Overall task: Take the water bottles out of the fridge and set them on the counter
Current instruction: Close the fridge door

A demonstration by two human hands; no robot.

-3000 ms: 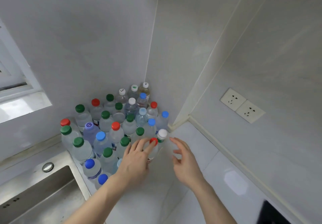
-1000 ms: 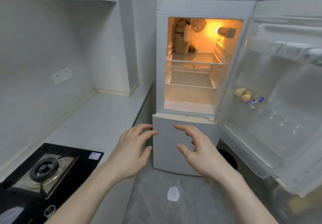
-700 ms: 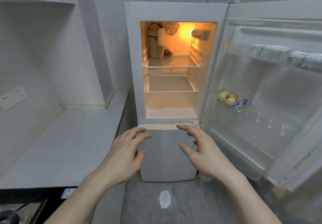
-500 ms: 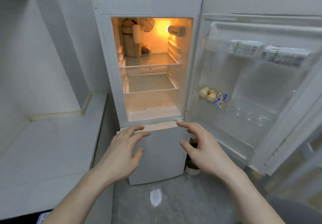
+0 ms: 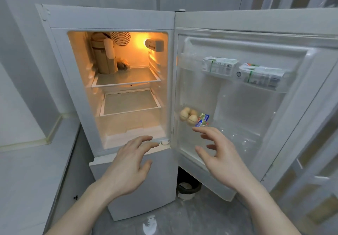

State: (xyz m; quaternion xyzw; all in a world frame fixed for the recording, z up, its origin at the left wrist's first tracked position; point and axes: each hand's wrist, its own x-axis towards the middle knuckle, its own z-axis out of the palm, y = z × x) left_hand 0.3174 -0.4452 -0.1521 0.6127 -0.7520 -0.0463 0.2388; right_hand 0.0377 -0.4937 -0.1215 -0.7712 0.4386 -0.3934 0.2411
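The white fridge [image 5: 109, 17] stands in front of me with its upper door [image 5: 256, 106] swung wide to the right and its inside lit orange. No water bottle shows on its glass shelves [image 5: 128, 77] or in the door racks. My left hand [image 5: 128, 167] hovers open in front of the fridge's lower sill, fingers spread and holding nothing. My right hand [image 5: 221, 159] is open too, in front of the bottom door rack. The counter [image 5: 27, 170] runs along the left.
A tall beige container [image 5: 104, 57] and a small bundle sit at the back of the top shelf. The door holds two cartons [image 5: 219, 65], several eggs [image 5: 188, 115] and small packets. A dark bin [image 5: 188, 189] stands on the floor under the open door.
The view swung from the bottles in the counter corner, past the stove, to the fridge and drew closer. Both hands stay empty and have come up to the fridge opening.
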